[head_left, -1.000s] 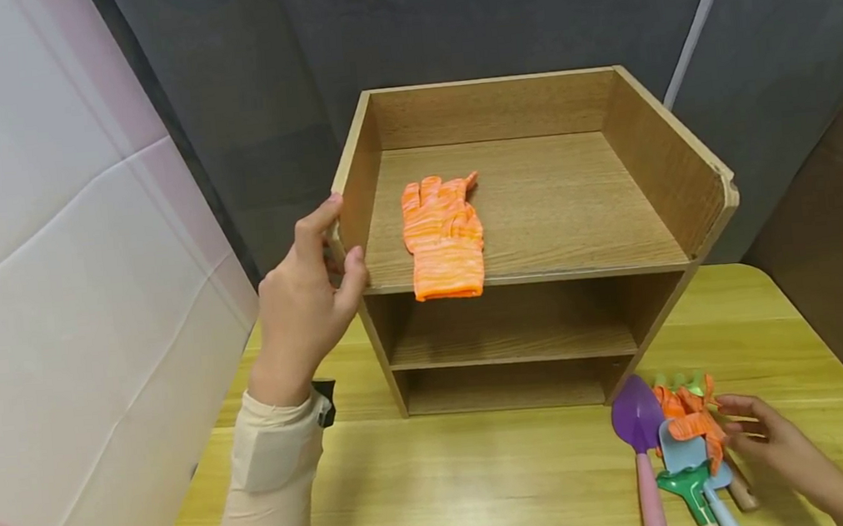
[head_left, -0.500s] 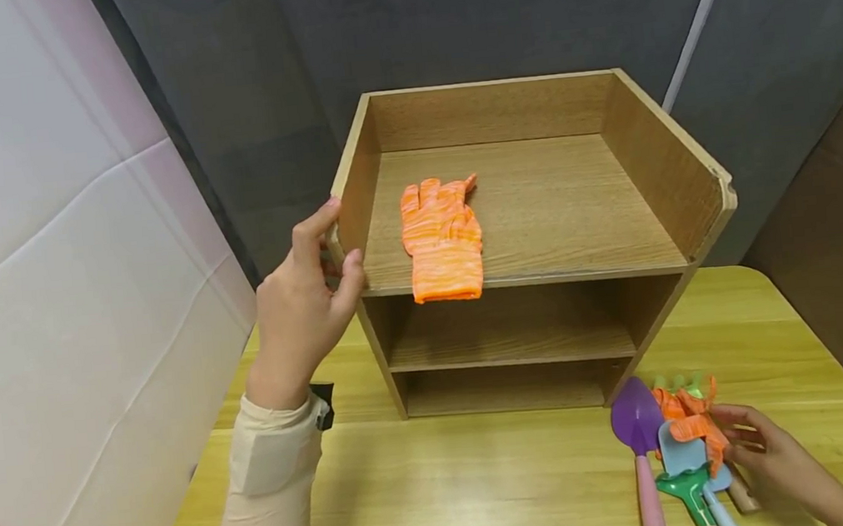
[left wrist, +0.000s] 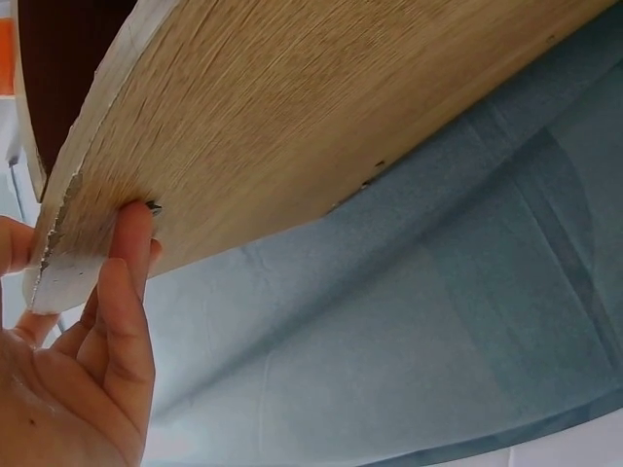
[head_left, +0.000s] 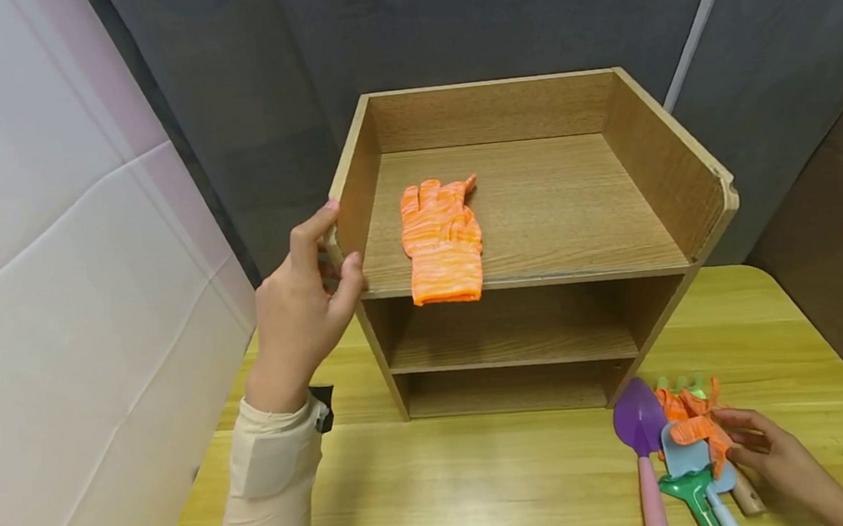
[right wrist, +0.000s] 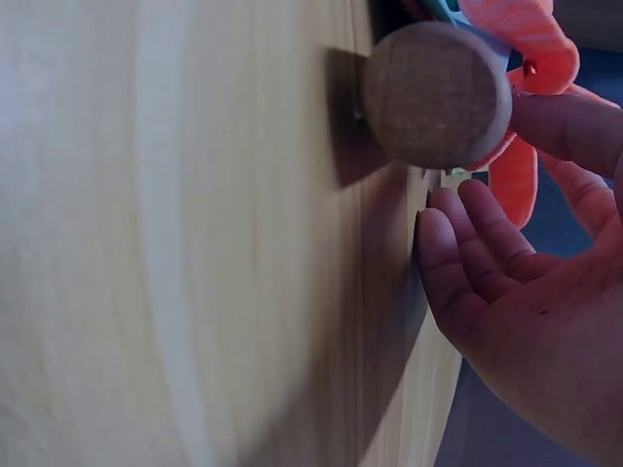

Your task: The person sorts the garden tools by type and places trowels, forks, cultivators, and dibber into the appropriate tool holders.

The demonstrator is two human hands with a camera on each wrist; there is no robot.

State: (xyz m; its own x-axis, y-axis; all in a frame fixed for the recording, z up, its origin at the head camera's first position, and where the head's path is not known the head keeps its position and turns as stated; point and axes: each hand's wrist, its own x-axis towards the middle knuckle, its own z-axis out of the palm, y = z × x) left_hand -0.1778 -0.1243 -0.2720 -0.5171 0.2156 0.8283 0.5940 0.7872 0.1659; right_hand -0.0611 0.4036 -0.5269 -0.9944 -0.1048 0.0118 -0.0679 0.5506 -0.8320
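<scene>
We see the L hand (head_left: pixel 293 308) clamped on the wooden shelf unit (head_left: pixel 559 201), thumb round the front edge of its L side panel, fingertips on the outer face. On the unit's top shelf we have an orange glove (head_left: pixel 444 240), flat, nr the L front corner, fingers toward the back, cuff poking just past the front edge.

The R hand (head_left: pixel 777 457) is down at the tool pile nr the tabletop's R edge, thumb & fingers apart, loosely bent, right beside a second glove (head_left: pixel 695 429), also orange; we can't tell if it's touching. That glove lies crumpled atop the pile. Round & under it we make out a purple trowel (head_left: pixel 640 419) w/ pink handle, a lt-blue shovel (head_left: pixel 685 450), a green tool (head_left: pixel 689 486), lt-green prongs (head_left: pixel 697 385) and a wooden handle (right wrist: pixel 438 95), its round end close to the R thumb.

Unit stands toward the back of the tabletop (head_left: pixel 448 478), w/ a dk gray wall (head_left: pixel 505 13) behind and a pale panel (head_left: pixel 85 200) on the L.
</scene>
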